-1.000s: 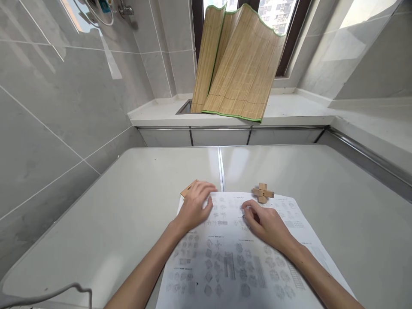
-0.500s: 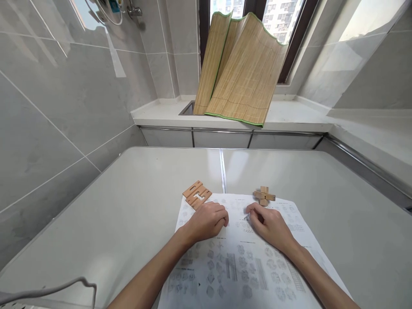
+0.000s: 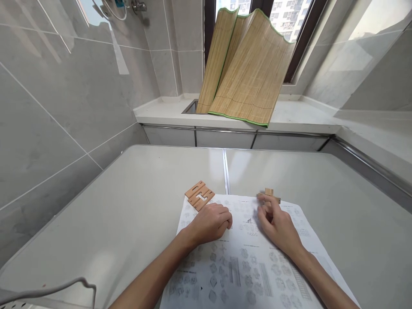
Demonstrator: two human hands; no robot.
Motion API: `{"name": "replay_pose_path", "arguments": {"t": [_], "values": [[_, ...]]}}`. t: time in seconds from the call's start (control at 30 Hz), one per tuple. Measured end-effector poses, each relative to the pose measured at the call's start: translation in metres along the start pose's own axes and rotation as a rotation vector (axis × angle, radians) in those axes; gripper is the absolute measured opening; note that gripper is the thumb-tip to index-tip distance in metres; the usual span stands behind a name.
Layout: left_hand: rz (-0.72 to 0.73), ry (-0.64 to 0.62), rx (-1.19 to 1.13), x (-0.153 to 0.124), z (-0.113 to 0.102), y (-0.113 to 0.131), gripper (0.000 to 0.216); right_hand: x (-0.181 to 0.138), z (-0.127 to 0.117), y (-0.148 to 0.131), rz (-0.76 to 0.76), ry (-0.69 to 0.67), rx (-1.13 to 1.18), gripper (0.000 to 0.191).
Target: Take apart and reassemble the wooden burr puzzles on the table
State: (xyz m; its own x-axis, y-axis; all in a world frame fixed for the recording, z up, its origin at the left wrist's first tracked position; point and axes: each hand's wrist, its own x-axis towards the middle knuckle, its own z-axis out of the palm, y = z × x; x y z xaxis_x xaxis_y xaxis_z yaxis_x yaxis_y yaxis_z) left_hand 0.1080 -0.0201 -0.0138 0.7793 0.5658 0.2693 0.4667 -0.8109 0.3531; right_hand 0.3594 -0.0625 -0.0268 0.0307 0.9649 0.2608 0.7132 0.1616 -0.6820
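My left hand [image 3: 213, 222] rests on a large printed sheet [image 3: 236, 274], its fingers curled into a loose fist with nothing visible in them. Just beyond its knuckles lie flat wooden puzzle pieces [image 3: 195, 190] with cut-out slots, partly over the sheet's far left corner. My right hand [image 3: 279, 225] is over the right part of the sheet. Its index finger reaches forward while the other fingers are bent. That finger covers part of a small cross-shaped wooden block puzzle [image 3: 269, 192] at the sheet's far edge; whether it touches the puzzle I cannot tell.
The sheet lies on a pale table [image 3: 128, 206] with a seam down its middle. A grey cable [image 3: 61, 287] loops at the lower left. Behind the table, a folded bamboo mat [image 3: 247, 73] leans against the window on a white ledge [image 3: 167, 112]. Tiled walls flank the table.
My right hand has moved forward, its index finger stretching out over the cross-shaped wooden puzzle. My left hand keeps its place on the sheet. The whole view has shifted slightly.
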Motion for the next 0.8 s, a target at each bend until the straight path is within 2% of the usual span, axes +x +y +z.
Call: {"name": "replay_pose_path", "arguments": {"t": [0.23,0.43,0.8], "values": [[-0.003,-0.001,0.001,-0.001,0.0,0.0,0.026,0.001,-0.001,-0.005,0.071,-0.018,0.123,0.041],[0.001,0.012,-0.004,0.0,-0.001,0.001,0.026,0.002,-0.003,-0.007,0.126,-0.006,0.288,0.043],[0.005,0.006,0.014,0.002,-0.002,0.002,0.026,0.007,0.005,0.006,0.281,-0.098,0.653,0.069]]}}
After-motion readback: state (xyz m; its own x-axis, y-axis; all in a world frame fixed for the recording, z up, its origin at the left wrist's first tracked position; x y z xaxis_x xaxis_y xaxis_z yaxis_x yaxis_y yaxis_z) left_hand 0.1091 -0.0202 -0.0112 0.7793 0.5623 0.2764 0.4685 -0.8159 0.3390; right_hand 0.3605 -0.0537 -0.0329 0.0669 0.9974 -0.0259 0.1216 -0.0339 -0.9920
